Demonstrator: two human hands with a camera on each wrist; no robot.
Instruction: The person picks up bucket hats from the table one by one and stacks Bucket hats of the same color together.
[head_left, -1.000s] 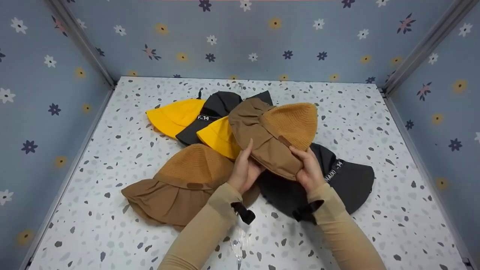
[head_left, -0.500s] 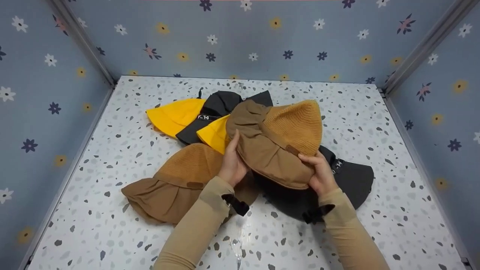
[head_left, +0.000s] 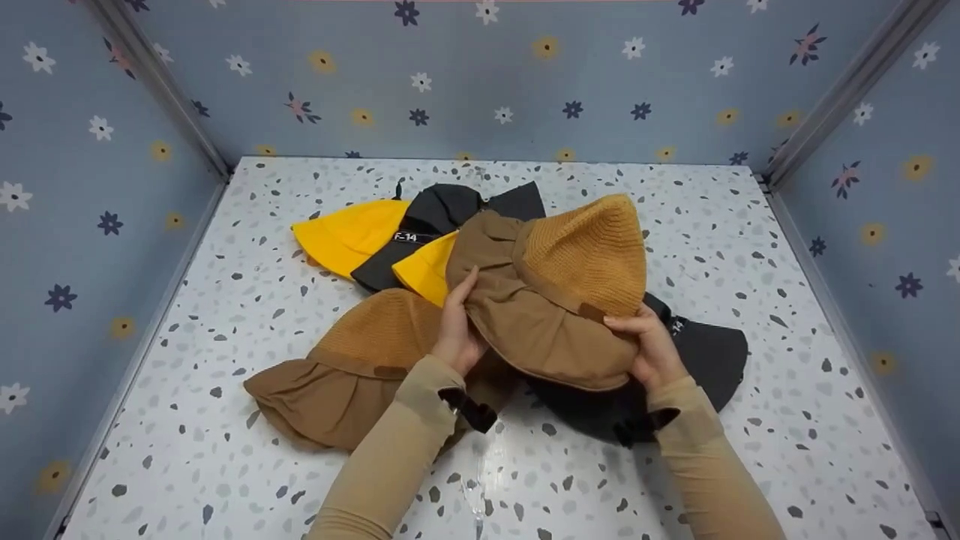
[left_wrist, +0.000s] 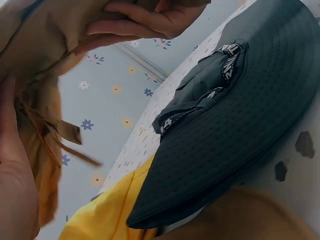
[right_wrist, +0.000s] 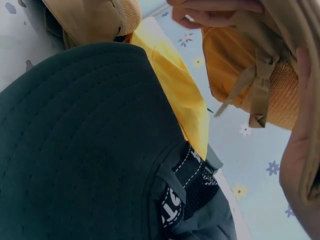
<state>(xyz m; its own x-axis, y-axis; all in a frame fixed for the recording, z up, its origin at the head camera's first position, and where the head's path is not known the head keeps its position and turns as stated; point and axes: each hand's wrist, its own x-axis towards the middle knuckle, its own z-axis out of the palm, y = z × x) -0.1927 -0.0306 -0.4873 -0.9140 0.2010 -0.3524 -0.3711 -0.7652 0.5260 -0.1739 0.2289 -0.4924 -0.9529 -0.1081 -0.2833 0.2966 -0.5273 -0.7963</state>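
Note:
A bucket hat (head_left: 585, 262) with a tan knitted crown and a pleated brown brim is held up off the table between both hands. My left hand (head_left: 459, 330) grips the brim's lower left edge, thumb on top. On the right, my right hand (head_left: 654, 349) pinches the brim near the small brown label. A fabric tie (right_wrist: 261, 90) dangles from the hat in the right wrist view. Underneath lies a black bucket hat (head_left: 709, 360) with a lettered band, partly hidden. A similar tan-and-brown hat (head_left: 375, 337) lies on its side by my left forearm.
Behind the held hat, a yellow hat (head_left: 352, 236), a black hat (head_left: 448, 206) and another yellow piece (head_left: 426, 270) overlap in a pile. The speckled white table (head_left: 225, 322) is enclosed by flowered blue panels (head_left: 480, 82) at the back and sides.
Both hands have shifted slightly toward me and apart, the left to the left, the right to the right. The held hat has come nearer and its brim has spread. The other hats stay put.

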